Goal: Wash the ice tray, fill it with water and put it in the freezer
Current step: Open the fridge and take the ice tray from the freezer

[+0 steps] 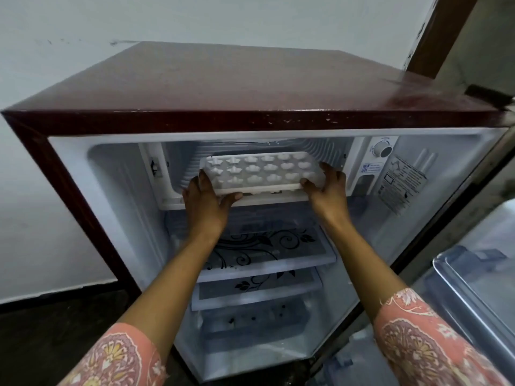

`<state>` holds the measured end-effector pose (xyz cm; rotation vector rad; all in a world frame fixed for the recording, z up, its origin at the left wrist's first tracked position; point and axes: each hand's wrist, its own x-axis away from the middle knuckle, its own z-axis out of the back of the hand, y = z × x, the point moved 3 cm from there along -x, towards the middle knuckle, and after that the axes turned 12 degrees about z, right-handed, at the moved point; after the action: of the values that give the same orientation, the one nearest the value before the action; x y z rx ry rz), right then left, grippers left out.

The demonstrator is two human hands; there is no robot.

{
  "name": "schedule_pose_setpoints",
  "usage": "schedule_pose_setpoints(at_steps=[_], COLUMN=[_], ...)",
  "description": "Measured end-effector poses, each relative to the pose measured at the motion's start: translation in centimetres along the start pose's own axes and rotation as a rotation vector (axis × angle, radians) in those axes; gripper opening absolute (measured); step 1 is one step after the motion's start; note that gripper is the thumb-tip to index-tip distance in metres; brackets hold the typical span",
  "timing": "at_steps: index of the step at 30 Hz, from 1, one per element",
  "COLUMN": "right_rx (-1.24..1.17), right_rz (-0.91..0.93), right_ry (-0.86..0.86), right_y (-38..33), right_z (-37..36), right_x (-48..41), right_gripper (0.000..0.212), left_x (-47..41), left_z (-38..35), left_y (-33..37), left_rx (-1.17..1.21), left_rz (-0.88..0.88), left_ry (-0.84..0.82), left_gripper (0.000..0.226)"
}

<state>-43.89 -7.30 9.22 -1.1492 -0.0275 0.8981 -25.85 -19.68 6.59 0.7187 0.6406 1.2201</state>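
I see my left hand (207,201) closed on the white ice tray (262,172) left end | right hand (324,185) gripping its right end | tray level at the freezer compartment (178,168) mouth, fridge (250,87) open.

One fridge (195,87), one ice tray (259,169), two hands, left (206,201) and right (328,190), two glass shelves (267,263), one dial (382,149).
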Motion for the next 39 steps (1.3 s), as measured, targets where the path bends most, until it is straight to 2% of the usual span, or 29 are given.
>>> schedule_pose_setpoints(at_steps=[4,9,18,25,29,39], right_rx=[-0.031,0.017,0.037,0.046,0.060,0.063], right_rz=[-0.039,-0.025,-0.101,-0.216,-0.261,-0.356], right_ry=[0.037,0.001,-0.028,-0.011,-0.023,0.057], right_y=[-1.5,-2.8,-4.6,-5.2,-5.2,-6.1], right_z=[1.8,3.7,7.3,10.2,12.3,18.0], right_x=[3.2,8.5,19.1,28.1,33.2,43.8], right_gripper=[0.053,0.050,0.046,0.042,0.044,0.056], left_x=[2.8,7.9,17.4,25.9,30.2,40.4], left_z=[1.0,2.8,5.0,6.6,7.1,7.8], left_y=[-0.5,-1.3,-5.7,-7.5,-8.1,-8.4], left_rx=[0.096,0.161,0.164,0.185,0.213,0.226], left_rz=[-0.015,-0.070,-0.008,0.005,-0.027,0.032], left_ry=[-0.075,-0.073,-0.198,-0.294,-0.307,-0.428], left_gripper=[0.088,0.083,0.082,0.092,0.094,0.094])
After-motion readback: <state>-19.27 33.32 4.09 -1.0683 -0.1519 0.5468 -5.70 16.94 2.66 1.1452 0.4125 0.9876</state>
